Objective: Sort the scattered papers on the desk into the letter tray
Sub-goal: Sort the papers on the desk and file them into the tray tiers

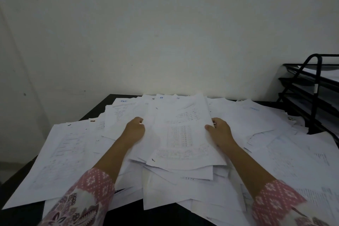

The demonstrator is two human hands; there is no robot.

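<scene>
White printed papers [69, 156] lie scattered in overlapping layers over a dark desk [22, 214]. In the middle I hold a bundle of sheets [181, 134] with tables printed on the top page. My left hand [134, 130] grips the bundle's left edge, fingers curled under it. My right hand [219, 130] grips the right edge with the thumb on top. A black tiered letter tray [310, 86] stands at the far right of the desk, with some paper in its tiers.
A plain pale wall [165, 33] rises directly behind the desk. The desk's left edge [16, 176] drops off to the floor. More loose sheets [293, 152] lie between my right hand and the tray's foot.
</scene>
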